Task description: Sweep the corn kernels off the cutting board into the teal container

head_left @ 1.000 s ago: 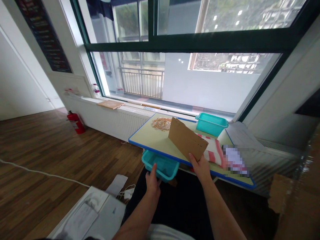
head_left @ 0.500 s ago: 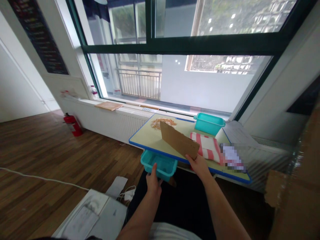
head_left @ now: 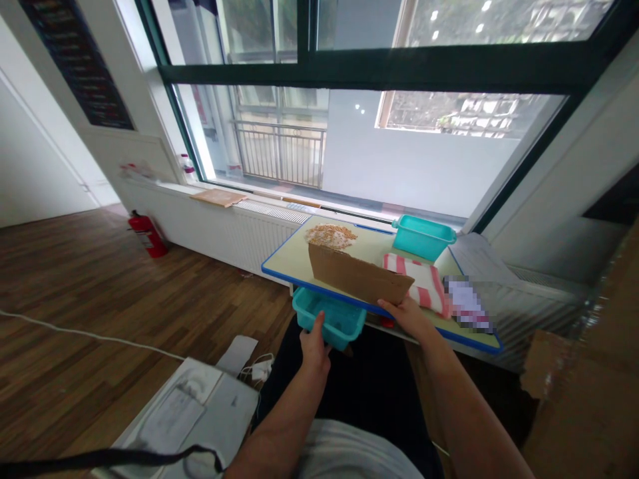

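Left hand: the bare left hand (head_left: 314,342) is clamped on the near rim of a teal rectangular plastic basin (head_left: 349,338), thumb on the inner side, other fingers underneath and partly hidden.
Near basin: held at the table's near edge, just below its top and above the person's dark trousers (head_left: 374,379); the part of its inside that shows is teal, with darker patches too unclear to name.
Right hand: the bare right hand (head_left: 407,314) grips the lower right end of a flat brown cardboard sheet (head_left: 357,274), thumb toward its near face, the rest of the fingers largely out of sight.
Cardboard: stands tilted on its long edge over the near part of the table, just on the near side of the pile; whether its lower edge touches the top, I cannot tell.
Pile: loose orange-and-white small bits (head_left: 329,234) spread on the far left part of the pale yellow table with blue edging (head_left: 284,258).
Table's right side: a folded red-and-white striped cloth (head_left: 424,279), a second teal basin (head_left: 422,241) at the far edge, and a pixelated flat item (head_left: 469,305) further right.
Far left: a red fire extinguisher (head_left: 147,234) on the brown wooden floor (head_left: 64,273).
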{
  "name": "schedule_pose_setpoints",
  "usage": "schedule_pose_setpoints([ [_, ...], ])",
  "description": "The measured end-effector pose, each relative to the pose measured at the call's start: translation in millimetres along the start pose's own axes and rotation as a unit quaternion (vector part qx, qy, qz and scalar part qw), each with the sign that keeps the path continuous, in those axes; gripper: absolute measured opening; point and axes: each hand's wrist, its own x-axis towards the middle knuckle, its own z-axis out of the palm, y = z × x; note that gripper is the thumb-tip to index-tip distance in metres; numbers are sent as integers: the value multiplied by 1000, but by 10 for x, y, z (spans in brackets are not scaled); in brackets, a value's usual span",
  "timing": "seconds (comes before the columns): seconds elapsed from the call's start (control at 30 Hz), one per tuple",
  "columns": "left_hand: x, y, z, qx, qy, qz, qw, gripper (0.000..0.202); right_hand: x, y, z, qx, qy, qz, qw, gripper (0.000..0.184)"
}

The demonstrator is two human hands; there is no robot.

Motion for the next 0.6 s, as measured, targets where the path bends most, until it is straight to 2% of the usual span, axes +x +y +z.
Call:
schedule_pose_setpoints([
  [0.17,6,9,-14,9,-1,2,1000,55,28,21,-44,21,-11,13,1000,42],
  [0.33,26,3,-27,15,-3,4,1000,53,70,81,-37,25,7,8,1000,41],
  [0.47,13,6,-14,15,-5,12,1000,50,124,98,-11,25,47,-8,999,42],
  [0.53,-5,4,-11,14,-5,12,1000,49,176,51,-15,35,78,-9,996,41],
  [0.6,-22,-3,-13,14,-6,8,1000,50,265,-27,-28,42,83,-4,996,39],
])
